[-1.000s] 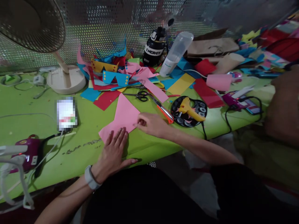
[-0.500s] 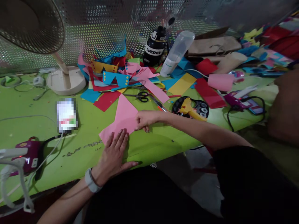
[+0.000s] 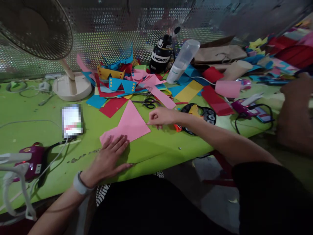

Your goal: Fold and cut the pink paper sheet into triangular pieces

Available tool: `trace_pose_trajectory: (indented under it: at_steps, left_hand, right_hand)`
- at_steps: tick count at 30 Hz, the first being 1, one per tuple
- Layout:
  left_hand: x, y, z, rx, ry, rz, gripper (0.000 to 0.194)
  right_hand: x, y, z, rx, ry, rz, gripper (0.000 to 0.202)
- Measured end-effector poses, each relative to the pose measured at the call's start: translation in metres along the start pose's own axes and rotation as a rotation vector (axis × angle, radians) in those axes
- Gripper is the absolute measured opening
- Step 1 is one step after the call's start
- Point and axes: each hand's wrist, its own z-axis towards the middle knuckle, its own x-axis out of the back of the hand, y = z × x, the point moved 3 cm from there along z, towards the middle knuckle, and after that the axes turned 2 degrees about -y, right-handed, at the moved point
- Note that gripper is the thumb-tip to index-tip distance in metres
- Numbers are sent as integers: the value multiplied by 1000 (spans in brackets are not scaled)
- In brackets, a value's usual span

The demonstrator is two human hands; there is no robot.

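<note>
A folded sheet of pink paper [image 3: 133,119] lies on the green table with a pointed corner toward the back. My left hand [image 3: 111,151] rests flat on its near-left part, fingers stretched and thumb out to the side. My right hand [image 3: 161,117] is closed, its fingers curled in, at the paper's right edge; a fingertip is at or just beside that edge, and I cannot tell if it touches. No object shows in the right hand. Black-handled scissors [image 3: 149,102] lie behind it. The right forearm partly covers a yellow glue gun [image 3: 195,111] on a black tray [image 3: 210,114].
Blue paper glasses [image 3: 122,85] and coloured paper pieces are heaped behind. A black bottle [image 3: 160,57], a clear bottle [image 3: 184,60] and a fan [image 3: 72,88] stand at the back. A phone [image 3: 71,120] and a purple device [image 3: 29,163] with cables lie left. Another person's arm [image 3: 290,114] is at right.
My right hand has moved right and a little up, off the pink paper to its edge, uncovering its right corner. My left hand and the paper's near-left part have shifted slightly left in view.
</note>
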Motion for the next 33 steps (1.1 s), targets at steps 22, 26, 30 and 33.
trace_pose_trajectory:
  at_steps: [22, 26, 30, 33]
  left_hand:
    - [1, -49, 56, 760, -320, -928, 43]
    - [-2, -52, 57, 749, -323, -995, 40]
    - [1, -55, 48, 777, -370, -1009, 40]
    - [6, -60, 33, 834, -389, -1018, 41]
  right_hand:
    - [-59, 5, 38, -69, -293, 44, 48]
    - [-58, 3, 36, -65, -293, 29, 44]
    - [-57, 0, 34, -77, -289, 18, 45]
    - [-58, -1, 35, -97, -303, 19, 47]
